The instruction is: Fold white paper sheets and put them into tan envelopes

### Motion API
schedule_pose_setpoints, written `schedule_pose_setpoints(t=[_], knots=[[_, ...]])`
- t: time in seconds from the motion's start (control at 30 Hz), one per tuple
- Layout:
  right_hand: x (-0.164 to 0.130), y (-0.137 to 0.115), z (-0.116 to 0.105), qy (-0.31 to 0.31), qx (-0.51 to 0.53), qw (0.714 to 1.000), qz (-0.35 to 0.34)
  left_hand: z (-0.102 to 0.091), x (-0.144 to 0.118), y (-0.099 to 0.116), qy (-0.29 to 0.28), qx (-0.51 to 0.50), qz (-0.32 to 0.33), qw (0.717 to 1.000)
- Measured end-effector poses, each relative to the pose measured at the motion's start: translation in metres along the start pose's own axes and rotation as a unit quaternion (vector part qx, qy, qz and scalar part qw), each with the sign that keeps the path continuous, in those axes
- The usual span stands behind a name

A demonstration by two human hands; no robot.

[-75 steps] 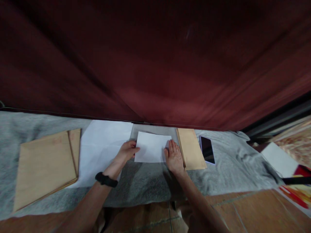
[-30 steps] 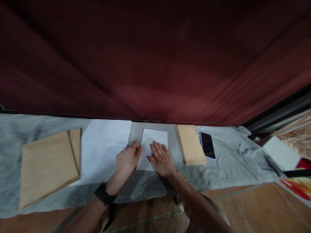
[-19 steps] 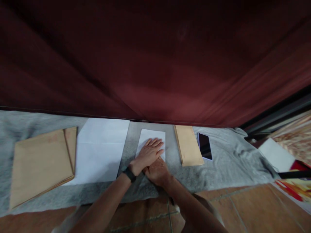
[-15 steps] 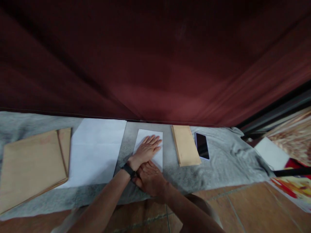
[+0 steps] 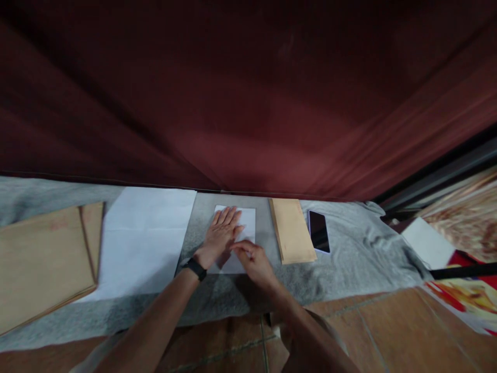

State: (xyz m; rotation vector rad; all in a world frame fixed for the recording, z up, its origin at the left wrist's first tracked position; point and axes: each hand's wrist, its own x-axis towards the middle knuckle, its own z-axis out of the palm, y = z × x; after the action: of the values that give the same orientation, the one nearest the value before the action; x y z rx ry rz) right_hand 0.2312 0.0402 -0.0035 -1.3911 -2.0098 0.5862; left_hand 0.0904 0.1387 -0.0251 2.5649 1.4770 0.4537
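A folded white sheet of paper (image 5: 248,223) lies on the grey cloth in front of me. My left hand (image 5: 223,230), with a black watch on its wrist, rests flat on the paper's left part, fingers stretched forward. Close by its thumb, my right hand (image 5: 254,263) is over the near right part of the sheet. Its fingers are curled in and closed, the tips pointing towards my left hand. Whatever may be between them is hidden.
Large white sheets (image 5: 149,238) and big brown envelopes (image 5: 42,259) lie to the left. A stack of small brown envelopes (image 5: 293,233) and a phone (image 5: 319,230) lie to the right. A dark red curtain (image 5: 248,129) hangs behind the grey cloth (image 5: 361,254).
My right hand has lifted from lying flat beside my left hand, moved slightly right and curled its fingers. My left hand has shifted a little left, still flat on the paper.
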Motion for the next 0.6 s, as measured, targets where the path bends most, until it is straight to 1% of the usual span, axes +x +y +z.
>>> schedule_pose_setpoints(t=[0.03,0.07,0.1,0.17,0.27,0.37,0.43,0.5,0.57,0.6], knots=[[0.002,0.005,0.001,0.04,-0.032,0.998,0.026,-0.001,-0.002,0.001,0.001,0.004,-0.003,1.0],[0.003,0.009,0.004,0.061,-0.072,0.995,0.037,-0.002,-0.004,0.003,0.003,0.006,-0.003,1.0],[0.005,0.012,0.009,0.069,-0.116,0.99,0.041,-0.003,-0.007,0.005,0.004,0.007,-0.001,1.0],[0.005,0.017,0.02,0.057,-0.195,0.979,0.031,-0.004,-0.01,0.007,0.005,0.007,0.0,1.0],[0.003,0.022,0.034,0.051,-0.256,0.965,0.022,-0.005,-0.013,0.004,0.007,0.011,-0.011,1.0],[-0.002,0.027,0.036,0.054,-0.267,0.962,0.017,-0.01,-0.013,-0.008,0.009,0.017,-0.035,0.999],[-0.004,0.031,0.03,0.048,-0.252,0.967,0.013,-0.017,-0.012,-0.017,0.009,0.018,-0.06,0.998],[-0.004,0.034,0.021,0.05,-0.229,0.972,0.019,-0.024,-0.011,-0.024,0.022,0.016,-0.088,0.996],[-0.003,0.036,0.013,0.069,-0.219,0.972,0.041,-0.03,-0.012,-0.024,0.049,0.015,-0.094,0.994],[-0.001,0.036,0.01,0.08,-0.221,0.97,0.053,-0.032,-0.014,-0.02,0.063,0.015,-0.085,0.994]])
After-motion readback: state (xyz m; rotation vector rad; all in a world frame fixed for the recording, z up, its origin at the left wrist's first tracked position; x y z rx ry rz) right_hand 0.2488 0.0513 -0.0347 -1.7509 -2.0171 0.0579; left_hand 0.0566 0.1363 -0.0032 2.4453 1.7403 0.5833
